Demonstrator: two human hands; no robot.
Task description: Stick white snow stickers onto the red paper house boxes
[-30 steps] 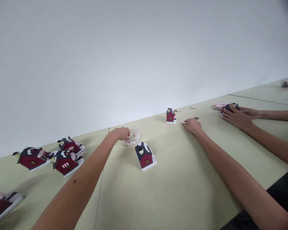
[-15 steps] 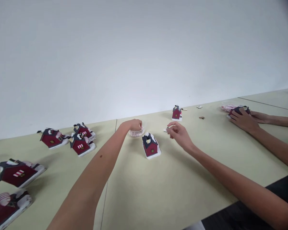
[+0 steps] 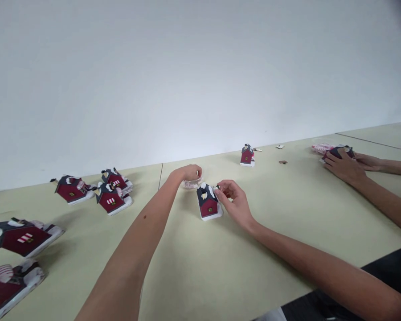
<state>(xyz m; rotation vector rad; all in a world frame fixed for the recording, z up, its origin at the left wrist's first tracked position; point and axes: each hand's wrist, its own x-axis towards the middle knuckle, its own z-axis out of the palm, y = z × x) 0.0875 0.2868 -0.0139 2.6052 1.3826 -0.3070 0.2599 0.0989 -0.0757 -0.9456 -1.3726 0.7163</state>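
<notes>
A worker's right hand (image 3: 234, 203) pinches a small piece (image 3: 217, 187) beside a red house (image 3: 208, 208) on the table (image 3: 177, 267), seemingly a fitting step that next calls for careful placing, while the left hand (image 3: 191, 172) curls over a clear tub (image 3: 191, 184), its hold impossible to tell
</notes>
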